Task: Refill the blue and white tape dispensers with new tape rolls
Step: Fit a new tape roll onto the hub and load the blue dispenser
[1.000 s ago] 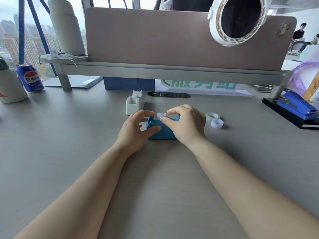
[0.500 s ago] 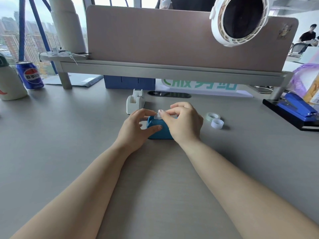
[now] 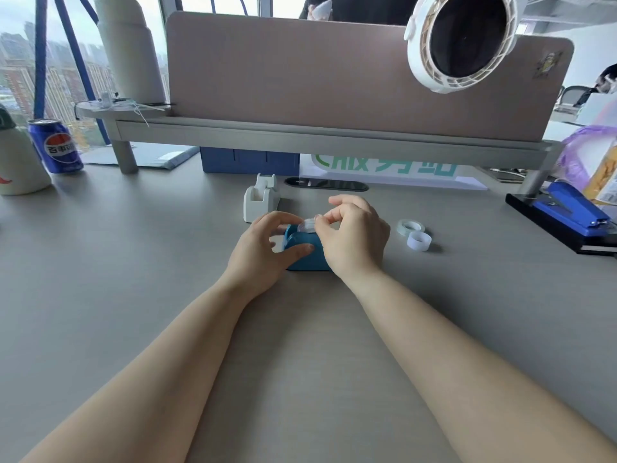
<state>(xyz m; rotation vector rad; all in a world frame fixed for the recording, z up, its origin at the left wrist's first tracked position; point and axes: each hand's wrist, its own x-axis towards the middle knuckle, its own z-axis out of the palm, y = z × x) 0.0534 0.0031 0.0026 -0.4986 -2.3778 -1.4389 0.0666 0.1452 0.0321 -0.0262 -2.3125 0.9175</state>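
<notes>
On desk (image 3: 133, 295), both hands' grip: blue dispenser (image 3: 305, 250) w/ tape roll (image 3: 307, 225).

On the grey desk (image 3: 133, 295) sits a blue tape dispenser (image 3: 305, 250), the landmark here. The left hand (image 3: 263, 248) grips its left side, thumb pressed on the near face. The right hand (image 3: 354, 235) covers its right end and pinches a clear tape roll (image 3: 307, 225) at the dispenser's top. Just behind and to the left of it stands a white tape dispenser (image 3: 260, 202). To its right, apart from it, lie two spare rolls (image 3: 414, 233) touching each other, with a blue stapler (image 3: 567, 212) farther right.
</notes>
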